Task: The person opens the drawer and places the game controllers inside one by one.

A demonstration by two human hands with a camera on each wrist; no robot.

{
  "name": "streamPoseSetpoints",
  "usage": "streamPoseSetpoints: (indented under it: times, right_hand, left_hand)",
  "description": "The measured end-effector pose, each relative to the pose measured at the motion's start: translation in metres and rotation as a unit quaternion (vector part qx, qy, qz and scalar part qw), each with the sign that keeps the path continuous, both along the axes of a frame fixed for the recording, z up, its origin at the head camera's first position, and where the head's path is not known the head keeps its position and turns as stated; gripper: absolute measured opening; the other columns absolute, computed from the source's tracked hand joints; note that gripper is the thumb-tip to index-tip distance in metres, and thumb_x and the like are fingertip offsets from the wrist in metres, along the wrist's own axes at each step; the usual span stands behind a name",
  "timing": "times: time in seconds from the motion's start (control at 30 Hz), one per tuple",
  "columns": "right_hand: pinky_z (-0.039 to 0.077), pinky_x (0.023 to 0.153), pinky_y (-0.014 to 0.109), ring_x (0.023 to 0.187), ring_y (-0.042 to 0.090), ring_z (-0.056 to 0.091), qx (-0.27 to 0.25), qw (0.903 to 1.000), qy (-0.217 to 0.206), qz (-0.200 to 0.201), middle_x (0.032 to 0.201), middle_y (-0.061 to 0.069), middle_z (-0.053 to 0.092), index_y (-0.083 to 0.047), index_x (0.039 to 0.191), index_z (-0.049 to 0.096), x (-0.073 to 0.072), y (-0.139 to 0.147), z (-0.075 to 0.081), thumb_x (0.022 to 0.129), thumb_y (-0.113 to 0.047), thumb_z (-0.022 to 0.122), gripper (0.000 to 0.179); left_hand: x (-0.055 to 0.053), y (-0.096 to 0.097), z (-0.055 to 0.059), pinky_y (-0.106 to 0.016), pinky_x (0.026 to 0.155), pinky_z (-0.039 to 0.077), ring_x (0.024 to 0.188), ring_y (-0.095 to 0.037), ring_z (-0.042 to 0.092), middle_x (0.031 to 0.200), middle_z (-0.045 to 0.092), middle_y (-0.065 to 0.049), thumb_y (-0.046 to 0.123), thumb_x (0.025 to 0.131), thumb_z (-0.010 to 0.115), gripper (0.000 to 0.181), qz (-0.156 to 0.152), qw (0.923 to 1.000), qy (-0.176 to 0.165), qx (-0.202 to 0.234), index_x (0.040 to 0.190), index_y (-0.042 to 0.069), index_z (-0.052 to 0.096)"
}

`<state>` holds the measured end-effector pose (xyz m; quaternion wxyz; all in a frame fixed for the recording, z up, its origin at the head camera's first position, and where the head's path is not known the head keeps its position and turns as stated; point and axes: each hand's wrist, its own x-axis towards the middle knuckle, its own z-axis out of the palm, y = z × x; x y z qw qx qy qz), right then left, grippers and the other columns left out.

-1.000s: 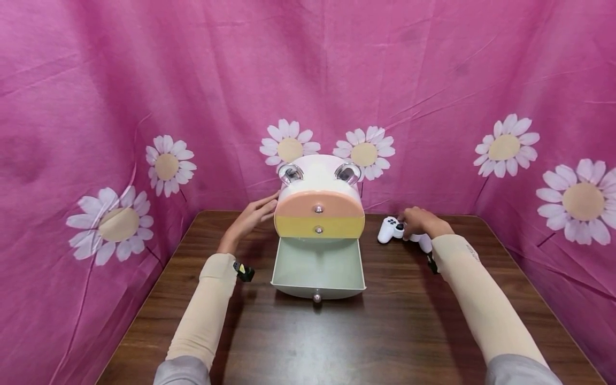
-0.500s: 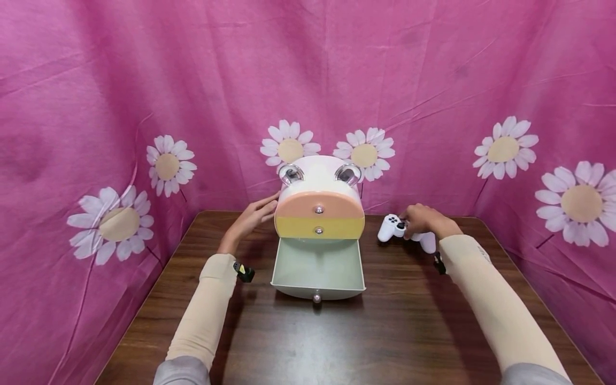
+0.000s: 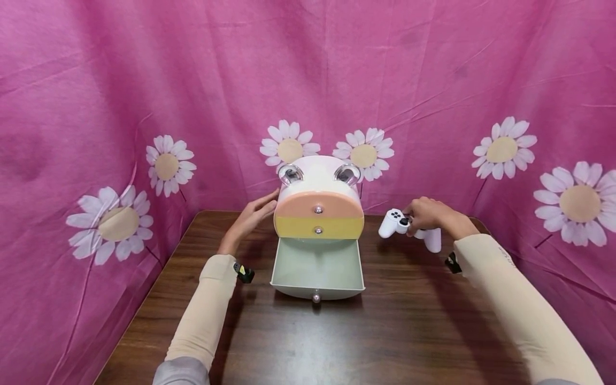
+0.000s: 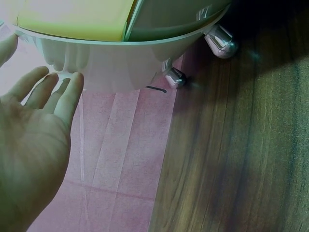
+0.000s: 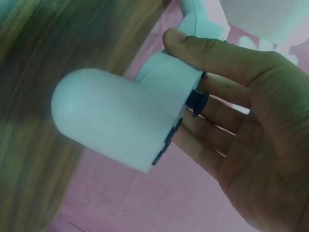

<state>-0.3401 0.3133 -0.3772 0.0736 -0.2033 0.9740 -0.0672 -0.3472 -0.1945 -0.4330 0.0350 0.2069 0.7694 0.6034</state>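
A small frog-faced drawer box (image 3: pixel 318 175) stands at the middle of the table, with an orange drawer (image 3: pixel 303 204) and a yellow drawer (image 3: pixel 293 227) closed. Its bottom pale green drawer (image 3: pixel 317 264) is pulled out, and nothing lies inside. At the box's left side is my left hand (image 3: pixel 250 220); in the left wrist view its relaxed fingers (image 4: pixel 70 99) reach to the white wall. To the right of the box, my right hand (image 3: pixel 430 214) grips a white game controller (image 3: pixel 391 223) by its middle. The right wrist view shows the thumb against the controller's (image 5: pixel 106 116) underside, fingers across the button side.
The brown wooden table (image 3: pixel 308 342) ends at the back against a pink curtain (image 3: pixel 308 69) with white daisies. Silver feet (image 4: pixel 221 42) hold up the drawer box. A silver knob (image 3: pixel 316 298) juts from the front of the pulled-out drawer.
My right hand has lifted the controller slightly off the table and shifted it a little to the right. The left hand and the drawer box have stayed in place.
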Motion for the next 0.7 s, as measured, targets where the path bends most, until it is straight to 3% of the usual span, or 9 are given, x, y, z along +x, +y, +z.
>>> streamPoseSetpoints:
  times: [0.13,0.4,0.7]
  right_hand:
    - [0.049,0.061,0.035,0.072,0.019,0.060,-0.001,0.9998,0.013,0.016,0.081,-0.001,0.070,-0.014,0.104,0.083,0.009,-0.003,0.009,0.067,-0.027,0.095,0.041]
    - [0.049,0.060,0.031,0.066,0.013,0.055,-0.023,0.9974,0.030,0.061,0.072,-0.007,0.064,-0.016,0.102,0.084,0.028,-0.013,0.029,0.068,-0.026,0.096,0.037]
    - [0.050,0.061,0.029,0.065,0.010,0.057,-0.032,0.9958,0.028,0.082,0.073,-0.008,0.068,-0.016,0.104,0.085,0.047,-0.029,0.047,0.072,-0.025,0.096,0.035]
  left_hand:
    - [0.001,0.001,0.001,-0.049,0.128,0.039,0.155,-0.024,0.045,0.169,0.044,0.003,0.038,0.111,0.058,0.055,0.017,0.9996,0.019,-0.010,0.163,0.025,0.047]
    - [-0.001,0.003,0.003,-0.046,0.131,0.034,0.159,-0.019,0.037,0.168,0.045,0.006,0.038,0.111,0.058,0.053,0.023,0.9986,0.042,-0.024,0.161,0.024,0.049]
    - [0.000,0.003,0.002,-0.048,0.132,0.032,0.159,-0.019,0.037,0.168,0.045,0.006,0.038,0.111,0.058,0.051,0.022,0.9986,0.038,-0.029,0.160,0.026,0.050]
